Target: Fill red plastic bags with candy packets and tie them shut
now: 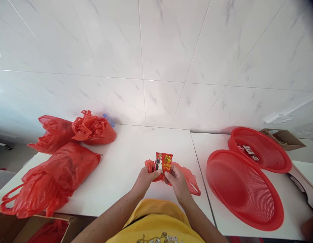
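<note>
A small red packet (163, 162) with gold lettering and a dark-and-white picture is held upright between both hands, over the white table (126, 158). My left hand (146, 179) grips its lower left corner, with the thumb on the front. My right hand (177, 179) pinches the lower right side, thumb also in front. Behind and beneath the hands lies a thin red plastic bag (190, 180), spread to the right and showing on the left too. Whether the fingers also hold the bag is hidden.
Several full red plastic bags (80, 165) stand at the left, beside a blue-capped bottle (109, 120). At the right are an upper red basket (270, 148) holding small packets (248, 151), and a lower red basket (235, 185). Behind them sits a cardboard box (289, 139). Another carton (66, 224) is below left.
</note>
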Motion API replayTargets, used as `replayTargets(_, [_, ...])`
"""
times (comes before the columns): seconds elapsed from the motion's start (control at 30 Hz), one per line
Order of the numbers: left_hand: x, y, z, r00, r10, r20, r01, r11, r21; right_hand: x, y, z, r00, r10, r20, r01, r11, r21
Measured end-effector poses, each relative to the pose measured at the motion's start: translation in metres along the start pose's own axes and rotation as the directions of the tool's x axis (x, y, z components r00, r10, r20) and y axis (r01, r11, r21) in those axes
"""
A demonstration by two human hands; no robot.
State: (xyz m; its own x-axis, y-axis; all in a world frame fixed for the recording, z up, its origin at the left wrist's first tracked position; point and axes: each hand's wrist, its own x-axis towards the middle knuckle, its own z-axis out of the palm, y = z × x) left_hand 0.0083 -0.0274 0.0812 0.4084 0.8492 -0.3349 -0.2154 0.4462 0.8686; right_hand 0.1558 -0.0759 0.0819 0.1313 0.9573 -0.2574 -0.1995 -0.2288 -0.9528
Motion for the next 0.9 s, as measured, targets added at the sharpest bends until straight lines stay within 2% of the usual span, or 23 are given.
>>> replayTargets(0.1, [-0.001,0.0,0.0,1.0,0.007,-0.01,-0.007,0.999,0.046,0.0,0.0,0.0,1.0,0.009,0.014,-0.009,1.0,0.001])
replayTargets(0.2, [-0.001,0.001,0.0,1.0,0.013,-0.015,-0.012,1.0,0.021,0.0,-0.001,0.001,1.0,0.004,0.025,-0.004,1.0,-0.003])
replayTargets(0.4, [-0.003,0.002,0.002,0.999,0.001,0.051,-0.001,1.0,0.001,-0.001,0.001,0.003,0.997,-0.042,0.064,0.046,0.997,-0.067])
replayTargets(0.5, [-0.002,0.001,0.003,1.0,-0.011,0.019,0.01,0.998,0.061,0.0,0.002,0.002,0.999,-0.041,0.027,0.043,0.998,-0.053])
replayTargets(0.63, [0.0,0.003,0.0,0.998,0.026,0.063,-0.033,0.994,0.109,0.001,0.002,-0.008,0.997,-0.026,-0.077,0.023,0.999,-0.038])
replayTargets(0.77, [0.003,0.007,-0.006,0.998,0.058,-0.017,-0.055,0.992,0.111,0.003,0.001,-0.026,0.978,-0.019,-0.209,-0.002,0.995,-0.103])
replayTargets(0.9, [0.004,0.014,-0.011,0.995,0.094,-0.029,-0.09,0.986,0.14,0.003,0.004,-0.036,0.985,-0.012,-0.173,-0.017,0.986,-0.167])
